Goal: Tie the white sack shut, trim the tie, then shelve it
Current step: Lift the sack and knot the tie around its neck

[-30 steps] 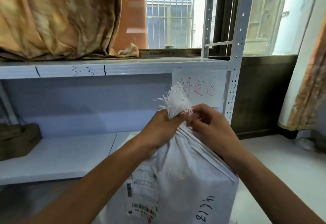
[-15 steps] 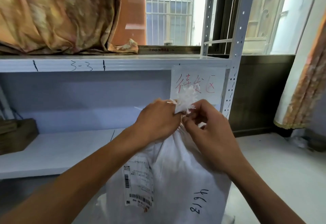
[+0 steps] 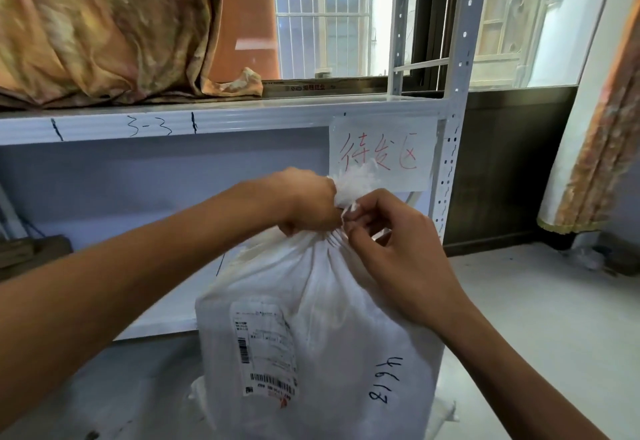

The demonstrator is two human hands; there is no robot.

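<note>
A white woven sack (image 3: 332, 329) stands upright on the floor in front of a white metal shelf (image 3: 221, 121). It carries a shipping label (image 3: 265, 349) and black handwritten digits. Its frayed mouth (image 3: 356, 180) is bunched into a neck. My left hand (image 3: 304, 202) is clenched around that neck from the left. My right hand (image 3: 388, 232) pinches a thin white tie (image 3: 348, 213) at the neck between thumb and fingers. Most of the tie is hidden by my fingers.
A paper sign with red writing (image 3: 382, 152) hangs on the shelf's right end, beside the perforated upright (image 3: 450, 149). Orange patterned cloth (image 3: 104, 27) lies on the upper shelf. A dark bundle (image 3: 31, 252) sits at the lower shelf's left. A curtain (image 3: 595, 149) hangs at right.
My left hand has closed further over the neck, hiding more of the frayed tuft. My right hand's fingers have shifted at the neck, pinching the tie. The view has shifted slightly.
</note>
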